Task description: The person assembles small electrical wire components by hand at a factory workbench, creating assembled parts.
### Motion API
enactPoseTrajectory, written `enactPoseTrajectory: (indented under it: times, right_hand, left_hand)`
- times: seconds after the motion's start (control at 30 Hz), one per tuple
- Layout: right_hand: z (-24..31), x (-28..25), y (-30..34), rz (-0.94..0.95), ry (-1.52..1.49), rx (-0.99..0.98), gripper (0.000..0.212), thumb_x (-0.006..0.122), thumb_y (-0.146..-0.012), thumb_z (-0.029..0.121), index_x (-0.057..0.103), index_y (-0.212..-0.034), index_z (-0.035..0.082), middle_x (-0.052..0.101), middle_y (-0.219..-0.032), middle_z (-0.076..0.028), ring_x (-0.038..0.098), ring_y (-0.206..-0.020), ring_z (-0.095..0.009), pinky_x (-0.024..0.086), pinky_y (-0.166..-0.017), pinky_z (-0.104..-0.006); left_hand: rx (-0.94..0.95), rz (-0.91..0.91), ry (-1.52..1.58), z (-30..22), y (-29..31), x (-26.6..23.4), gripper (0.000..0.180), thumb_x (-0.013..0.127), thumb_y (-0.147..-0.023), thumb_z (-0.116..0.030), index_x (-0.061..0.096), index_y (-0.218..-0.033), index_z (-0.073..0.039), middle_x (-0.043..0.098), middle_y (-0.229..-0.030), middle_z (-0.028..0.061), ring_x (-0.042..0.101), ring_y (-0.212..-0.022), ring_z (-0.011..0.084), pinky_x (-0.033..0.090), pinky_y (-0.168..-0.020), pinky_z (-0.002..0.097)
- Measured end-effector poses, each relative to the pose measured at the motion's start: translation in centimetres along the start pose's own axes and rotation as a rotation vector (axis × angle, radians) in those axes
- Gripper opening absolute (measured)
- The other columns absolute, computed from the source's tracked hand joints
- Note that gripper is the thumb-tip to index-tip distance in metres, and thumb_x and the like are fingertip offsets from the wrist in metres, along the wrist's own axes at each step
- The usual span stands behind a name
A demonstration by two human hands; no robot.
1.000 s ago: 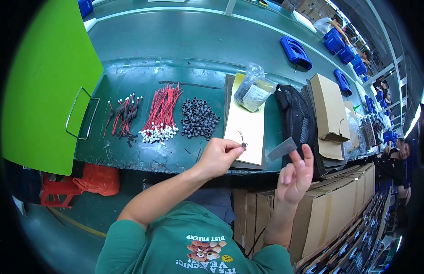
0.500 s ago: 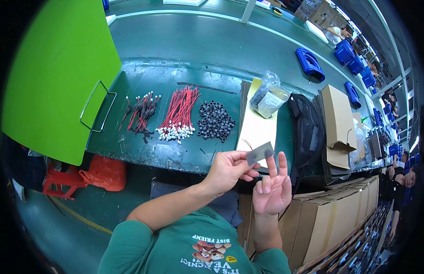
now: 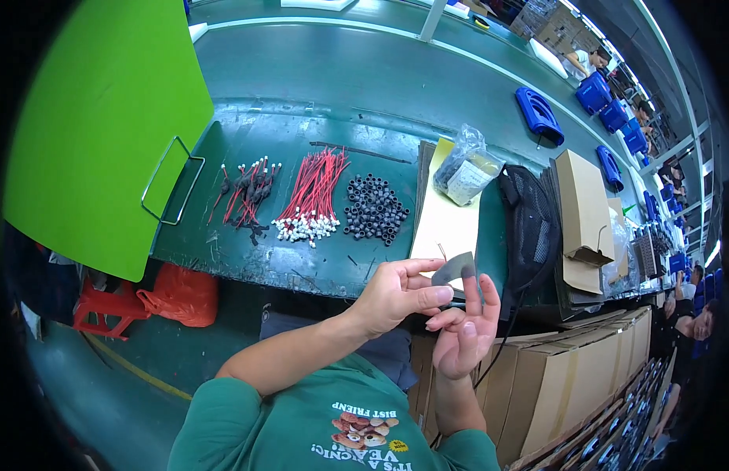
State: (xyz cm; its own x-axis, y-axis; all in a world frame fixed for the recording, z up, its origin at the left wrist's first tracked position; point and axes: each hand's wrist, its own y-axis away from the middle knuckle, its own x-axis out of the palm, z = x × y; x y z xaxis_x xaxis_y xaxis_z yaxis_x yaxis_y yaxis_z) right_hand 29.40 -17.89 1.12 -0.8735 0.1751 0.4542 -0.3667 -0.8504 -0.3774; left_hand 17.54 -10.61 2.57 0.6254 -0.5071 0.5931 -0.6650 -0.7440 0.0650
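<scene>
My left hand (image 3: 397,297) pinches a small, thin grey see-through sheet (image 3: 456,269) between thumb and fingers. A thin reddish wire end (image 3: 441,250) shows just above these fingers; what it belongs to is hidden. My right hand (image 3: 464,337) is close beside it, palm up with fingers apart. Its raised fingertips are at the sheet's lower right edge; whether they press on it I cannot tell. Beyond my hands lie a pile of black ring-shaped caps (image 3: 375,208), a bundle of red wires (image 3: 313,188) with white connectors, and red wires with black lumps (image 3: 251,192).
A plastic bag of parts (image 3: 465,174) rests on a yellow-white sheet (image 3: 443,235). Right of it are a black mesh bag (image 3: 529,231) and cardboard boxes (image 3: 584,212). A green panel (image 3: 105,141) stands at the left. Blue plastic housings (image 3: 539,116) sit farther back, with other people beyond.
The grey sheet has shifted slightly right and tilted, now looking curved. My left thumb has come forward, and my right hand's fingers have drawn nearer to the left hand.
</scene>
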Motion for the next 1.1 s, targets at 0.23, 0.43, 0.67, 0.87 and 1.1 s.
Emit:
enactPoseTrajectory:
  times: [0.23,0.43,0.67,0.87,1.1]
  right_hand:
    - [0.1,0.2,0.2,0.019,0.044,-0.026,0.063,0.053,-0.078,0.016,0.020,-0.127,-0.007,0.036,-0.127,-0.027,0.061,-0.066,-0.020,0.051,-0.062,-0.0252]
    - [0.6,0.4,0.2,-0.094,0.235,0.081,0.056,0.050,-0.078,0.003,0.024,-0.126,-0.009,0.041,-0.124,-0.026,0.061,-0.064,-0.017,0.050,-0.058,-0.0224]
    - [0.5,-0.4,-1.0,-0.001,0.705,-0.147,0.056,0.060,-0.075,0.003,0.034,-0.123,-0.008,0.055,-0.103,-0.018,0.054,-0.054,-0.008,0.043,-0.049,-0.0176]
    - [1.5,-1.1,-2.6,-0.061,0.340,0.220,0.013,0.062,-0.077,0.002,0.058,-0.087,-0.004,0.056,-0.067,0.000,0.045,-0.050,-0.002,0.033,-0.045,-0.0135]
    - [1.6,-0.8,-2.5,-0.096,0.324,0.190,0.006,0.062,-0.077,0.002,0.059,-0.080,-0.003,0.053,-0.060,0.002,0.041,-0.046,0.000,0.029,-0.040,-0.0134]
  left_hand:
    - [-0.028,-0.095,0.035,0.4,-0.5,0.2,0.027,0.060,-0.082,-0.014,0.057,-0.102,0.003,0.062,-0.087,0.0134,0.063,-0.073,0.0159,0.052,-0.060,0.0218]
    - [0.055,-0.137,-0.004,0.6,-0.1,-0.5,0.014,0.060,-0.081,-0.012,0.062,-0.086,0.001,0.063,-0.072,0.0087,0.061,-0.060,0.0110,0.050,-0.052,0.0196]
    - [0.050,-0.098,-0.056,0.2,0.6,-0.9,0.012,0.061,-0.080,-0.010,0.063,-0.083,0.002,0.062,-0.070,0.0080,0.059,-0.057,0.0097,0.050,-0.051,0.0202]
    - [0.015,-0.046,-0.126,-0.5,1.3,-1.1,0.012,0.061,-0.080,-0.008,0.062,-0.083,0.003,0.063,-0.071,0.0092,0.060,-0.057,0.0109,0.050,-0.051,0.0206]
    - [-0.084,-0.038,0.054,-0.3,1.1,-1.7,0.015,0.054,-0.085,-0.010,0.053,-0.095,0.001,0.062,-0.072,0.0106,0.061,-0.056,0.0136,0.049,-0.048,0.0200]
